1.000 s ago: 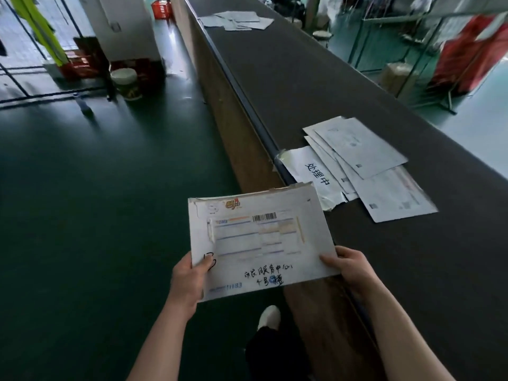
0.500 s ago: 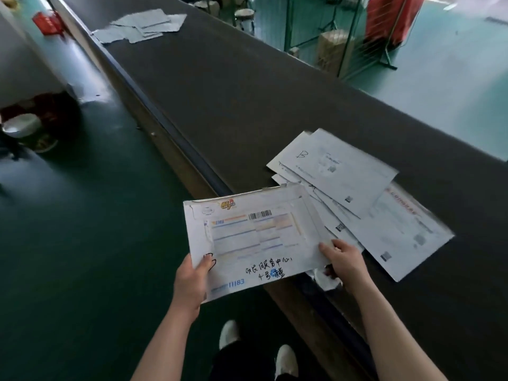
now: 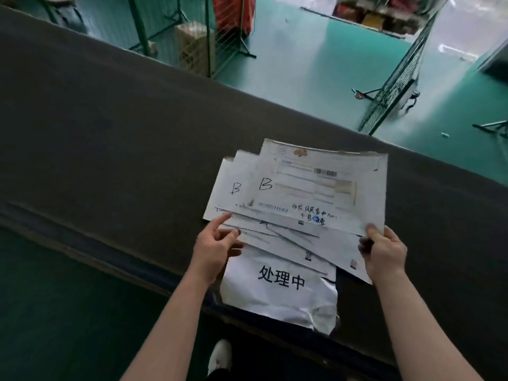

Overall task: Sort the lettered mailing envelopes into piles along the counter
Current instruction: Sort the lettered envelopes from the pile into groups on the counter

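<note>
White envelope [image 3: 316, 185] marked "B", held off the counter [image 3: 110, 138] a moment ago, now lies atop our pile [image 3: 275, 232] by the sign [image 3: 277, 287]. Our right hand [image 3: 383, 250] pinches its near corner; our left hand [image 3: 213, 244] has let go, fingers loose, forefinger touching the pile's edge.

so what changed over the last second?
The envelope went from in front of the body onto the B pile on the counter. The left hand let go of it; the right hand keeps pinching its corner. The printed sign sheet stayed under the pile.
</note>
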